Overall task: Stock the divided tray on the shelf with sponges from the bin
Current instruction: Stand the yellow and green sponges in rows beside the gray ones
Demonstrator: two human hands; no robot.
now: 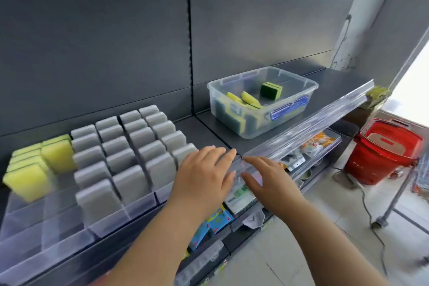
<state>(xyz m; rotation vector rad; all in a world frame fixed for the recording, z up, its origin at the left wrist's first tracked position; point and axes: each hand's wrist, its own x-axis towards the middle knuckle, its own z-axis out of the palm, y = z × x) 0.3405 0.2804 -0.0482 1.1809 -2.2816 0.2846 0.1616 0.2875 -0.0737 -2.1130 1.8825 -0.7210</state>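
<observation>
Sponges (34,169), yellow, stand on edge in the two leftmost columns of a clear divided tray (111,223) at the left of a dark grey shelf (325,81). The other columns of the tray show only upright grey dividers (130,160), row behind row.

To the right of the tray, farther back on the same shelf, sits a clear plastic bin (234,100) with blue latches. Inside it lie more sponges: a few yellow ones (249,98) tilted in a loose pile, and one (271,90) standing with its dark green scouring side facing the camera.

Both bare hands hover at the front edge of the shelf, between tray and bin, and grasp nothing. The left hand (204,174) is over the tray's near right corner, fingers straight and close together. The right hand (267,179) is just beside it, fingers loosely spread towards the left hand, at the clear rail (313,121) along the shelf's front edge. Blur hides whether either hand touches the rail.

Below, a lower shelf holds coloured packets (315,143). A red shopping basket (383,151) stands on the floor to the right.
</observation>
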